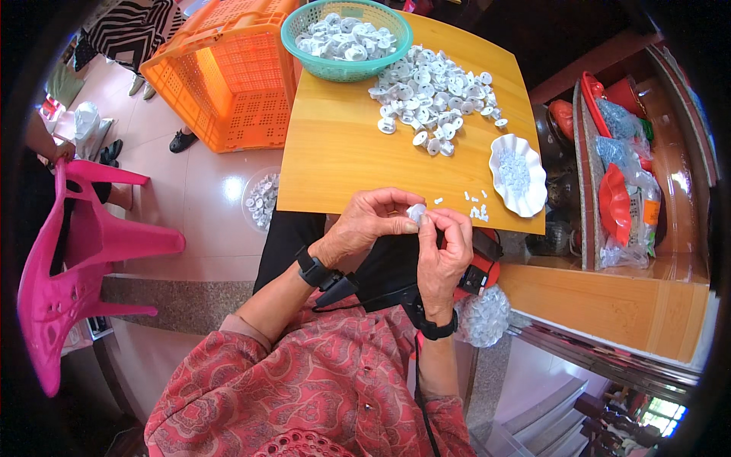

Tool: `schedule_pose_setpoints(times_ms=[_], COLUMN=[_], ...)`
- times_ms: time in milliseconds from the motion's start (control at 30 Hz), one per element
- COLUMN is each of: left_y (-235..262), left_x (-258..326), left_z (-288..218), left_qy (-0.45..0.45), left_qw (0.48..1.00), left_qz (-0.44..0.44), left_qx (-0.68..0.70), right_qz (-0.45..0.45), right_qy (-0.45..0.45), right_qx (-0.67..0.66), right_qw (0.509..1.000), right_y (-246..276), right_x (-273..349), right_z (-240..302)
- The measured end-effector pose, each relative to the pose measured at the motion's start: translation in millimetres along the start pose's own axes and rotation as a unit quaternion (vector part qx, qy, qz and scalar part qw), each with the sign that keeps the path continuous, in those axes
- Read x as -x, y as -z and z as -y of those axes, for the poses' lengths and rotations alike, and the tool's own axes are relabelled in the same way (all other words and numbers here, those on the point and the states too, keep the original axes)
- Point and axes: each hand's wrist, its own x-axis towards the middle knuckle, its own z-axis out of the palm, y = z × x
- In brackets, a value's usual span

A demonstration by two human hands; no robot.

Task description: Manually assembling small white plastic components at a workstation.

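Observation:
Just beyond the table's near edge, my left hand (pixel 371 221) pinches a small round white plastic part (pixel 416 213) between thumb and fingers. The thumb and fingertips of my right hand (pixel 445 247) are closed against the right side of the same part. Whether a smaller piece is between them is hidden. Several tiny white pegs (pixel 477 209) lie on the wooden table (pixel 335 160) next to my right hand. A scalloped white dish (pixel 537 186) holds many small translucent pieces. Farther back, a loose pile of white plastic parts (pixel 438 95) spreads over the tabletop.
A green basket (pixel 346 71) full of white parts stands at the table's far left. An orange crate (pixel 221 84) lies beside the table. Left of it, another person's hand (pixel 64 151) touches a pink plastic stool (pixel 84 251). Shelves with bags (pixel 620 175) stand at right.

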Motion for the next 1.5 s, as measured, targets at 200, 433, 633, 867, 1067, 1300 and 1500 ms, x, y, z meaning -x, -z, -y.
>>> schedule_pose_setpoints(times_ms=[200, 433, 633, 867, 1067, 1300, 1500], left_y=[3.4, 8.7, 9.8, 11.6, 13.3, 18.1, 12.9], left_x=[-0.3, -0.3, -0.4, -0.2, 0.6, 0.2, -3.5], left_z=[0.0, -4.9, -5.6, -4.2, -8.2, -11.8, -38.2], left_qy=[-0.001, 0.001, 0.005, 0.000, -0.004, -0.008, 0.019], left_qw=[1.000, 0.999, 0.999, 0.999, 0.998, 0.998, 0.992], left_qz=[0.012, 0.035, 0.033, 0.031, 0.039, 0.034, -0.081], left_qx=[-0.020, -0.011, -0.010, -0.023, -0.056, -0.051, -0.096], right_qz=[0.006, 0.041, 0.048, 0.064, 0.077, 0.081, 0.048], right_qy=[0.032, 0.048, 0.023, 0.021, 0.047, -0.032, -0.072], right_qx=[0.024, 0.033, -0.015, 0.013, 0.035, -0.082, -0.044], right_qw=[0.999, 0.997, 0.998, 0.998, 0.995, 0.993, 0.995], right_y=[-0.2, 0.6, 0.9, -0.5, -3.6, -4.6, 0.3], right_x=[-0.7, -3.9, -4.3, -3.9, -5.3, -4.8, 0.7], right_z=[1.1, 3.3, 5.3, 0.7, -0.6, -3.9, -14.1])
